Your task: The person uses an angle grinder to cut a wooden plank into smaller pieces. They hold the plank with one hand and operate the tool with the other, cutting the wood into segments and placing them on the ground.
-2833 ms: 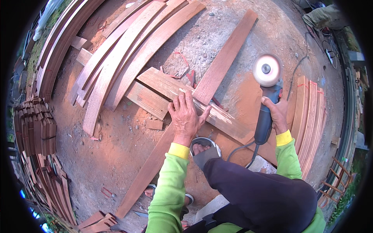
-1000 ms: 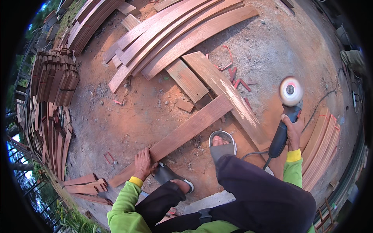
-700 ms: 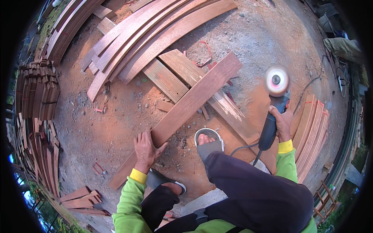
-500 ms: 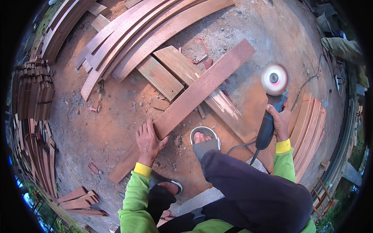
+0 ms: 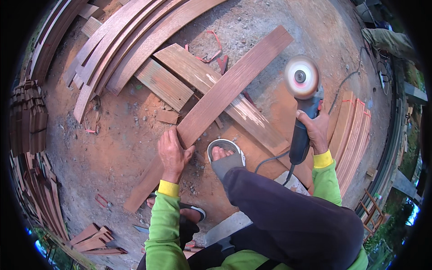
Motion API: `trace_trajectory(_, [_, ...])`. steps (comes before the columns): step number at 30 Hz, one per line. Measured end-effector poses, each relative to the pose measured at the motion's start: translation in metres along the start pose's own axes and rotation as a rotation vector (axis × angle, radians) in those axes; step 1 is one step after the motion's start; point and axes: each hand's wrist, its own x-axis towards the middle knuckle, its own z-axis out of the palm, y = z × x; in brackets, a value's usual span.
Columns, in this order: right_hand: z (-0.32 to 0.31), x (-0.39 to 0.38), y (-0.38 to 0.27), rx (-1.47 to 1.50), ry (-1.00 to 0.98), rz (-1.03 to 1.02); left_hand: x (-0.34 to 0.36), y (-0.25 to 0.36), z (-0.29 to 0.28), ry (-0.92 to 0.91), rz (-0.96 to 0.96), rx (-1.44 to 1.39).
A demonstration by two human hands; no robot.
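Note:
A long reddish-brown plank (image 5: 238, 74) lies diagonally across a weathered board (image 5: 255, 127) with pale splintered patches. My left hand (image 5: 173, 155) grips the plank near its lower-left end, fingers curled over the edge. My right hand (image 5: 315, 130) holds a dark angle grinder (image 5: 300, 139) by its body; its white-and-red disc (image 5: 300, 76) faces up, away from the wood, and looks blurred as if spinning. My sandalled foot (image 5: 225, 153) rests beside the plank. A second short weathered board (image 5: 164, 84) lies behind it.
Curved-looking loose planks (image 5: 126, 45) lie at top left, with stacked timber (image 5: 29, 117) along the left. Banded boards (image 5: 351, 139) lie right, beside the grinder's cord (image 5: 337, 90). Red clamps (image 5: 222, 63), offcuts (image 5: 90, 243), a concrete slab (image 5: 225, 229) and olive fabric (image 5: 391, 45) surround the work spot.
My left hand has left the weathered board and taken hold of the plank, which has since slid up to the upper right across that board. The grinder stays in my right hand.

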Motion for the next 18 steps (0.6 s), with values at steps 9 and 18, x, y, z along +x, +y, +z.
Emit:
trace_trajectory(9, [0.002,0.004,-0.007,-0.230,-0.065,-0.042,0.000,-0.002,0.001,0.009,0.004,-0.009])
trace_trajectory(18, [0.012,0.008,-0.015,-0.346,-0.176,-0.210,-0.003,-0.005,0.001,-0.010,-0.004,0.005])
